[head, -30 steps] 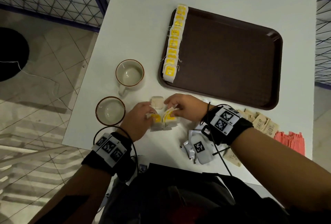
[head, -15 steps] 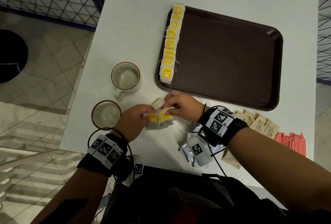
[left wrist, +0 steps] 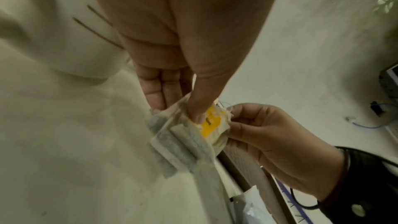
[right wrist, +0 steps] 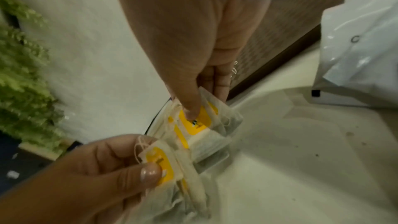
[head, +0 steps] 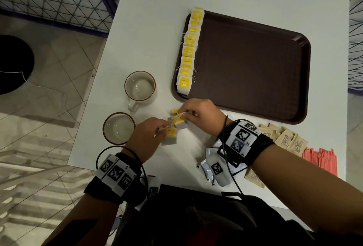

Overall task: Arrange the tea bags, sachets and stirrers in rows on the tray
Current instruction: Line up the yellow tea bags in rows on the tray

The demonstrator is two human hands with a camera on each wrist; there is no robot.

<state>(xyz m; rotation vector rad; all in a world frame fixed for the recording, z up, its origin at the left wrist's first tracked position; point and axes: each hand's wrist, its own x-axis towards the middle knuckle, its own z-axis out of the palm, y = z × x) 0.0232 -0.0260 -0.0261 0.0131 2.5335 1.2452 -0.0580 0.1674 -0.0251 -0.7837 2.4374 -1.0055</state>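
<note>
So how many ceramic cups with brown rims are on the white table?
2. One brown-rimmed ceramic cup stands left of the dark brown plastic tray; the other cup sits nearer, beside the left hand. Neither appears hidden.

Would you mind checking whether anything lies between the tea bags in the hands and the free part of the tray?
Nothing visible does. The right hand and left hand hold tea bags just off the tray's near edge; the bare surface beside the existing row is open. The mugs stand off to the left.
</note>
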